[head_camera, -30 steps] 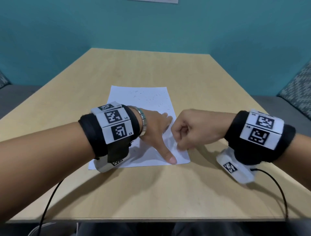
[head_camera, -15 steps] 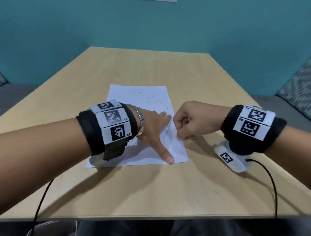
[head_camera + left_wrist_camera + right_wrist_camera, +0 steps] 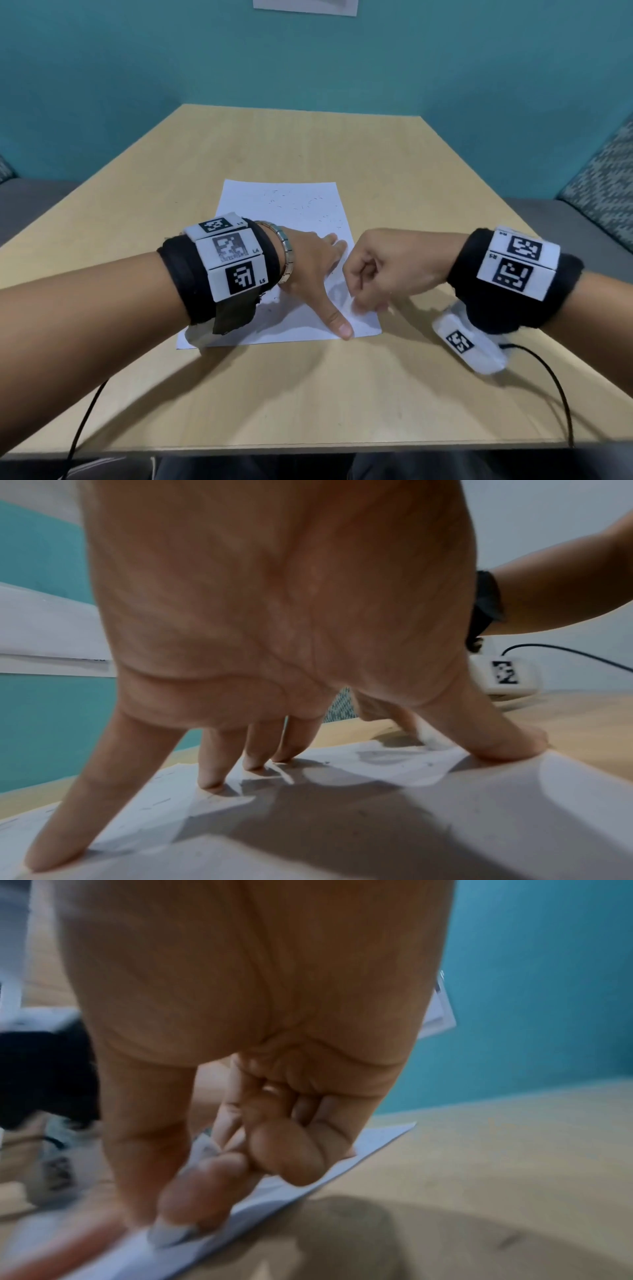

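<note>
head view first: we see a sheet of paper (image 3: 281, 202) lying flat in the middle of the wooden table (image 3: 308, 394), its long side running away from the person. the left hand (image 3: 308, 263) rests on the near half of the sheet with its fingers (image 3: 212, 764) straight and spread, tips pressing the paper down. its thumb (image 3: 337, 323) reaches out to the near right corner and pins it there. nothing is held in that hand; it lies open and flat. a metal bracelet (image 3: 286, 253) sits at that wrist.

the right hand (image 3: 380, 270) is just beside the left, at the paper's right edge, knuckles up and fingers curled in tight. from the right wrist we make out a small white lump (image 3: 167, 1234) pinched at the fingertips and touching the sheet. it is too blurred for us to tell what it is. fine dark specks (image 3: 308, 202) lie scattered over the far half of the paper.
</note>
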Tool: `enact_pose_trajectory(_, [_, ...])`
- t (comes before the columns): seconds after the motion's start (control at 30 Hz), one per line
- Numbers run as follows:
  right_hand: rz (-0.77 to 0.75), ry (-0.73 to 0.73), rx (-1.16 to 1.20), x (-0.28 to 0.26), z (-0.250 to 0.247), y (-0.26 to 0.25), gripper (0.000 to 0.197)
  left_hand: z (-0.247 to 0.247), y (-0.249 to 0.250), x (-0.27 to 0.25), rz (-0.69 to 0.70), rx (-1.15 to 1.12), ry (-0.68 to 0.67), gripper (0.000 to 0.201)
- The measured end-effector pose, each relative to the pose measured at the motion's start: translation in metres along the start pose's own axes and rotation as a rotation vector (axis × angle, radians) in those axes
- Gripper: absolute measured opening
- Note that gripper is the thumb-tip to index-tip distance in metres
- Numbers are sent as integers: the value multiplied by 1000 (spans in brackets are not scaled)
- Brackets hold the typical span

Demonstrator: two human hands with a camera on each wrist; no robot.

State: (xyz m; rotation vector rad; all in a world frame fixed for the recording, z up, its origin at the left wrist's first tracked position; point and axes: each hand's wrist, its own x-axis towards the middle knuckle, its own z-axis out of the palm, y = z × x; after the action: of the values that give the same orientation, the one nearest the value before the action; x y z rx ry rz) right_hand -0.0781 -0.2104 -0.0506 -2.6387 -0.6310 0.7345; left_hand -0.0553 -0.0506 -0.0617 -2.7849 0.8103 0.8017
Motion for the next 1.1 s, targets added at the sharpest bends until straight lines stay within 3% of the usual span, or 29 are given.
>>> enact_pose_trajectory(0.13, [65, 185, -57, 8, -10, 7, 14, 0, 2, -2, -18, 9, 5, 128])
enact_pose_trajectory(0.27, [30, 3, 18, -7, 7, -4, 16, 0, 0, 0, -17, -27, -10, 128])
enact_pose_trajectory(0.33, [45, -4, 34, -10, 6, -2, 15, 1, 0, 1, -26, -32, -24, 134])
enact_pose_trajectory(0.57, [194, 315, -5, 0, -6, 21, 17, -4, 3, -7, -55, -34, -7, 129])
enact_pose_trajectory(0.77, [345, 385, 61, -7, -8, 35, 15, -6, 1, -9, -49, -151, 97, 93])
enact_pose_trajectory(0.87, [385, 412, 31, -8, -8, 30, 11, -7, 2, -3, -53, -149, 182, 63])
enact_pose_trajectory(0.93, [399, 415, 2, -3, -9, 23, 10, -7, 2, -2, -49, -171, 240, 57])
enact_pose_trajectory(1.0, [392, 432, 16, 8, -8, 14, 14, -8, 0, 0, -43, -213, 331, 46])
enact_pose_trajectory(1.1, [399, 464, -3, 33, -10, 2, 17, -12, -8, 0, -68, -323, 503, 10])
